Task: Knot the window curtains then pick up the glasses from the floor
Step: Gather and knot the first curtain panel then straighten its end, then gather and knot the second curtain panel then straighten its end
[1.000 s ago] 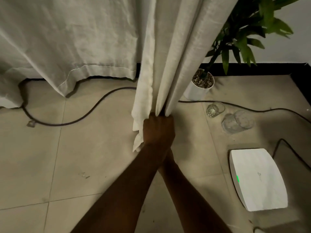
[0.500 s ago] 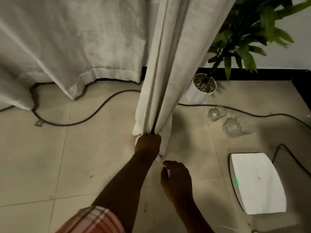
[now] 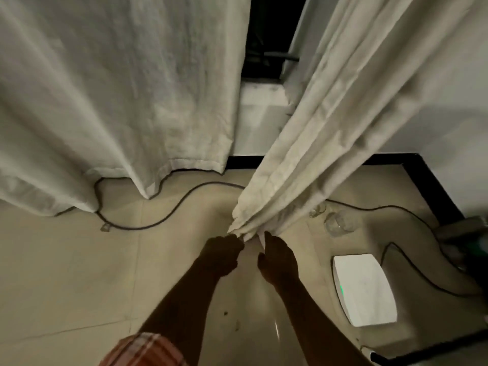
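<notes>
The right curtain (image 3: 317,143) is an off-white panel gathered into a bunch that slants down to my hands. My left hand (image 3: 220,256) is closed on its bottom end. My right hand (image 3: 278,258) pinches the same end just to the right. The left curtain (image 3: 118,96) hangs loose, its hem on the tiled floor. Two clear glasses lie on the floor right of the bunched curtain: a small glass (image 3: 318,210) partly hidden by the cloth, and a larger glass (image 3: 340,223) beside it.
A black cable (image 3: 169,217) snakes across the floor under both curtains. A white box with a green light (image 3: 364,289) sits at the right, with another cable (image 3: 412,268) looping behind it. A dark window gap (image 3: 269,35) shows between the curtains.
My right hand has come back up from below and taken the curtain's end beside my left hand. The view has tilted up, and the bunched curtain now hides the potted plant.
</notes>
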Demonstrator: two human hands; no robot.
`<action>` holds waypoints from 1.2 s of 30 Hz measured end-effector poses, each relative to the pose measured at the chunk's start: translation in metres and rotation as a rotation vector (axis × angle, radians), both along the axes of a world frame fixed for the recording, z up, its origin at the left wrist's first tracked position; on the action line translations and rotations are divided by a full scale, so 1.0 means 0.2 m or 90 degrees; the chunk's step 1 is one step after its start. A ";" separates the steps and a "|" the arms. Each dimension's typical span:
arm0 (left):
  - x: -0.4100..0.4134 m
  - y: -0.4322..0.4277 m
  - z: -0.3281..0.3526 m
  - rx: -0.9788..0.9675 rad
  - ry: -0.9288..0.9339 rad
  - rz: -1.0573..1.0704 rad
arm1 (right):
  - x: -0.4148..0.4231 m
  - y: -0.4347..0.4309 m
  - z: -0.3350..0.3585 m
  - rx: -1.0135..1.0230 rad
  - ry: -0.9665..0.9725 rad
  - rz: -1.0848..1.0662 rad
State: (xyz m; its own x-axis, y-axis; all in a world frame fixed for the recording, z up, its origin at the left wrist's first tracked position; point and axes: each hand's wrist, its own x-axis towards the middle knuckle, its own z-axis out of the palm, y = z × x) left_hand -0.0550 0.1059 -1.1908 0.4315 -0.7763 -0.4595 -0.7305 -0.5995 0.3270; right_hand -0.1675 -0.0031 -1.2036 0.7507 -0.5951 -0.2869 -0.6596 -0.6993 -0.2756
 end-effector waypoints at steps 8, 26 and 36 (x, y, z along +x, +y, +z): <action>0.17 0.33 0.83 -0.120 -0.097 0.041 | 0.10 0.23 0.86 -0.108 -0.133 0.017; 0.57 0.33 1.38 -0.157 -0.268 0.144 | 0.68 0.21 1.39 -0.153 -0.147 0.164; 0.77 0.58 2.53 -0.196 -0.274 0.208 | 0.98 0.36 2.47 -0.068 -0.096 0.181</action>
